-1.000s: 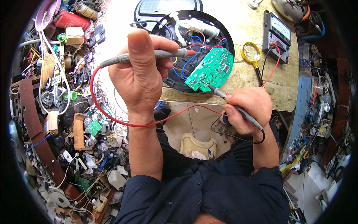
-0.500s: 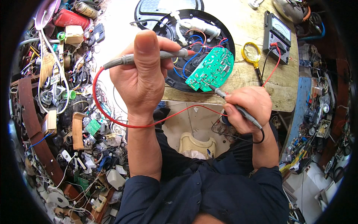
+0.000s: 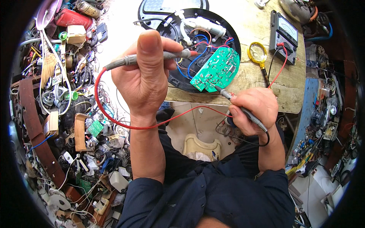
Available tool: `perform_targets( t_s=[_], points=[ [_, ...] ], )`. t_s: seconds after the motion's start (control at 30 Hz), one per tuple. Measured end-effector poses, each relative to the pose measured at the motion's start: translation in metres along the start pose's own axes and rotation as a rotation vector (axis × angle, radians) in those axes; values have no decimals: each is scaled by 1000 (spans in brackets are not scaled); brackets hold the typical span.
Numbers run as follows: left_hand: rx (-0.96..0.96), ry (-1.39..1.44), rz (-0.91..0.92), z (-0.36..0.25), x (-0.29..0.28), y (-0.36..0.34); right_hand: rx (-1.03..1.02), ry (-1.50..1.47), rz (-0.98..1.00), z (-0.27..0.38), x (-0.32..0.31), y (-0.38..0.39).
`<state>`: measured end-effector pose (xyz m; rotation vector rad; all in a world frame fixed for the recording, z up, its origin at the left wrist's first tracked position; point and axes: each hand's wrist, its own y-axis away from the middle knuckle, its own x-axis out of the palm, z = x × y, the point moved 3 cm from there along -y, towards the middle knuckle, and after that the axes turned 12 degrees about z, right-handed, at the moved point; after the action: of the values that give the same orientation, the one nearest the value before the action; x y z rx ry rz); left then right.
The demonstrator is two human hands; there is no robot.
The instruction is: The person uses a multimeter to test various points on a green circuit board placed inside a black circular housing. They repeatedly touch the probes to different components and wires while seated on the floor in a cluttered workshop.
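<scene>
In my left hand [image 3: 144,72] a grey multimeter probe with a red lead [image 3: 127,60] is pinched, its reddish tip pointing right above the black round housing. My right hand [image 3: 255,108] grips a second grey probe with a black lead [image 3: 249,117]. Its tip is at the lower edge of a green circuit board [image 3: 217,68]; whether it touches metal there I cannot tell. The board lies tilted over the right part of the black round housing [image 3: 178,81], joined by red and blue wires. A white plastic fitting with tubes [image 3: 207,26] sits inside the housing.
An analogue multimeter [image 3: 284,36] lies on the wooden table [image 3: 247,15] at far right, both leads plugged in. Beside it rests a yellow-rimmed magnifying glass [image 3: 257,54]. Piles of electronic scrap [image 3: 95,129] crowd the left side. A cream plastic stool [image 3: 201,146] stands below.
Almost nothing differs. The table and the things on it appear shifted very slightly to the right, while both hands keep the same grips on the probes.
</scene>
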<state>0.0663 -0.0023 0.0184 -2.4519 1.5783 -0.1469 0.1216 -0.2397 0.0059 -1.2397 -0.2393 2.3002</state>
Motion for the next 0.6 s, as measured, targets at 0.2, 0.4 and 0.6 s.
perform_targets(
  t_s=[0.2,0.4,0.6],
  points=[
    [25,-12,15,-1,2,-1,-52,0,-51,-1,0,-3],
    [30,-38,16,-1,1,0,-60,-12,-56,0,0,-5],
    [6,-49,-4,-1,1,0,-62,-22,-50,-1,0,-4]
  ],
)
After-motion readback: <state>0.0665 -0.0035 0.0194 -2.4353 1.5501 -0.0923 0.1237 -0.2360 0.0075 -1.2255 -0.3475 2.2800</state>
